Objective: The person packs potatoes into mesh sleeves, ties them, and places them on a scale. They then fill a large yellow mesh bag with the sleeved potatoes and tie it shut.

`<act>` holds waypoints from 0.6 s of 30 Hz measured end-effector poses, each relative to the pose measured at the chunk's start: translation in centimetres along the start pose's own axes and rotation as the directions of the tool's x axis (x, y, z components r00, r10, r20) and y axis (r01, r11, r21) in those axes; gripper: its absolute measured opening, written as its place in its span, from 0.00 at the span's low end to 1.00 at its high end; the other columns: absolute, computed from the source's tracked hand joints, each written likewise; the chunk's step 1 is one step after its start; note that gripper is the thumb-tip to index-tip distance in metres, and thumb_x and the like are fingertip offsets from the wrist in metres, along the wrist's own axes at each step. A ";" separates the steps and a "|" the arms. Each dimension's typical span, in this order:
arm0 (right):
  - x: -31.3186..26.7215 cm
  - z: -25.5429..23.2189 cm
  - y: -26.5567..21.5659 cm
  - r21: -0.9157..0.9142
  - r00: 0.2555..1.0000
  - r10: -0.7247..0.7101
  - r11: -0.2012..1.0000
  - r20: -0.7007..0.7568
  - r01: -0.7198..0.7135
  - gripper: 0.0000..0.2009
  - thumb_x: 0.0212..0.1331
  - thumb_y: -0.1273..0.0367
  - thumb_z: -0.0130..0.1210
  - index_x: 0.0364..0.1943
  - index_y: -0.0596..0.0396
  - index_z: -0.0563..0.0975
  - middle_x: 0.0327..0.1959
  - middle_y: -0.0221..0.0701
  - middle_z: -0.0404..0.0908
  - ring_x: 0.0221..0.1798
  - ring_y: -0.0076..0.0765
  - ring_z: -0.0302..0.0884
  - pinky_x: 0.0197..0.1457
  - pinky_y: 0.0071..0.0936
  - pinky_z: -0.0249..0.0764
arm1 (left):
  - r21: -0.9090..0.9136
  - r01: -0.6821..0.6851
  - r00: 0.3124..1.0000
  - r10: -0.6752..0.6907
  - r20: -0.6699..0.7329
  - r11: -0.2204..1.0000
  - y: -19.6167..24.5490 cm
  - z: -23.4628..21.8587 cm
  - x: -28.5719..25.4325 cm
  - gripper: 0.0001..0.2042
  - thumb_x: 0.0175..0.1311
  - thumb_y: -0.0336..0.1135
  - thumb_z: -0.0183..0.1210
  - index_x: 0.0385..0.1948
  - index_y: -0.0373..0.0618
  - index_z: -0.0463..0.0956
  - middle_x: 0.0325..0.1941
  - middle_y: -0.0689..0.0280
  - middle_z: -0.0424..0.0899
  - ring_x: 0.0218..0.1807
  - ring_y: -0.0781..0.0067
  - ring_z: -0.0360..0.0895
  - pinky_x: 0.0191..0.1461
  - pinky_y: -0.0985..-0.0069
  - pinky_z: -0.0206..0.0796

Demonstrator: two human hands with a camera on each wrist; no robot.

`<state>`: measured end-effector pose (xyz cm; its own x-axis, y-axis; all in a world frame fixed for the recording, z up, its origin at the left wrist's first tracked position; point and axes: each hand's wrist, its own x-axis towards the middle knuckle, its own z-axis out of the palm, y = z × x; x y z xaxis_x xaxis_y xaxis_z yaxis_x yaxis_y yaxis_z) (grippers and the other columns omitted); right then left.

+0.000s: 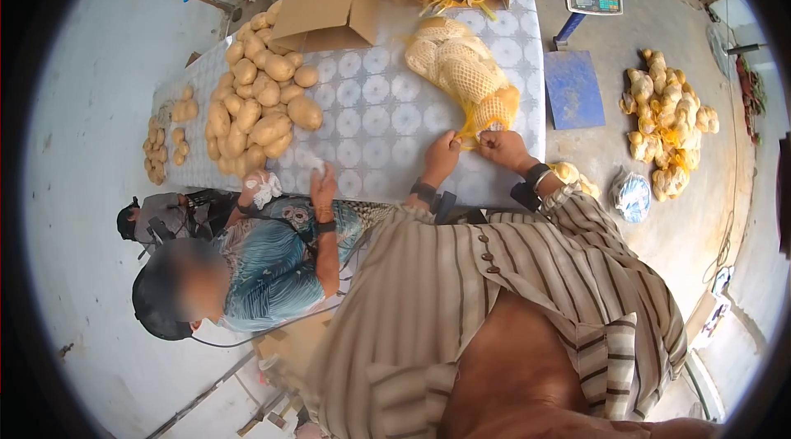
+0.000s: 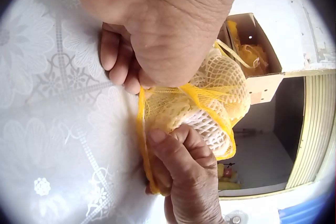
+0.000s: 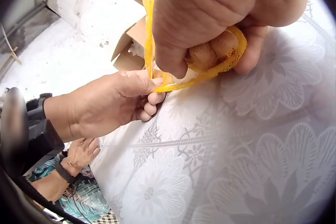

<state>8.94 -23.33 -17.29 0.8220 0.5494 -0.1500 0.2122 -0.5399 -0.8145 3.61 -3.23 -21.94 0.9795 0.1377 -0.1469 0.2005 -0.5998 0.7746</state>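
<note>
A yellow net bag point(image 1: 465, 68) of potatoes wrapped in pale foam netting lies on the table, its mouth toward me. My left hand point(image 1: 442, 155) pinches the left side of the bag's rim, and my right hand point(image 1: 504, 149) grips the right side. In the left wrist view the yellow rim point(image 2: 140, 129) stretches between my left hand point(image 2: 163, 29) and my right hand point(image 2: 189, 176). The right wrist view shows the rim point(image 3: 210, 71) looped around my right hand's point(image 3: 226, 14) fingers, with my left hand point(image 3: 105, 100) pinching its far end.
Loose potatoes point(image 1: 259, 101) are piled left on the patterned table point(image 1: 354, 150). Cardboard boxes point(image 1: 325, 14) stand at the far edge. Another person point(image 1: 272, 266) sits at my left, hands at the table edge. On the floor at right are a scale point(image 1: 574, 89) and several filled bags point(image 1: 671, 122).
</note>
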 end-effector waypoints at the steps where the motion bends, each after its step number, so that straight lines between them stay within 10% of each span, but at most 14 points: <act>1: 0.0 -0.1 0.0 -0.030 1.000 -0.028 0.999 -0.010 0.028 0.12 0.54 0.62 0.60 0.22 0.50 0.71 0.18 0.32 0.73 0.21 0.38 0.69 0.28 0.33 0.66 | 0.130 0.048 0.999 -0.047 -0.014 0.990 -0.1 0.3 0.1 0.11 0.65 0.42 0.50 0.37 0.47 0.75 0.31 0.54 0.81 0.37 0.47 0.78 0.39 0.57 0.67; 18: 0.2 0.4 1.4 -0.171 0.997 -0.079 0.982 0.000 0.078 0.12 0.53 0.58 0.56 0.27 0.51 0.78 0.24 0.38 0.79 0.28 0.48 0.78 0.33 0.42 0.72 | 0.027 0.006 0.994 -0.009 0.112 1.000 0.7 -1.1 0.3 0.12 0.66 0.41 0.48 0.35 0.41 0.73 0.30 0.51 0.80 0.33 0.45 0.75 0.38 0.57 0.65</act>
<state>9.18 -23.67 -18.67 0.8029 0.5900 -0.0850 0.3629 -0.5969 -0.7155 3.98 -2.73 -20.77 0.9736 0.0537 -0.2217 0.2065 -0.6202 0.7568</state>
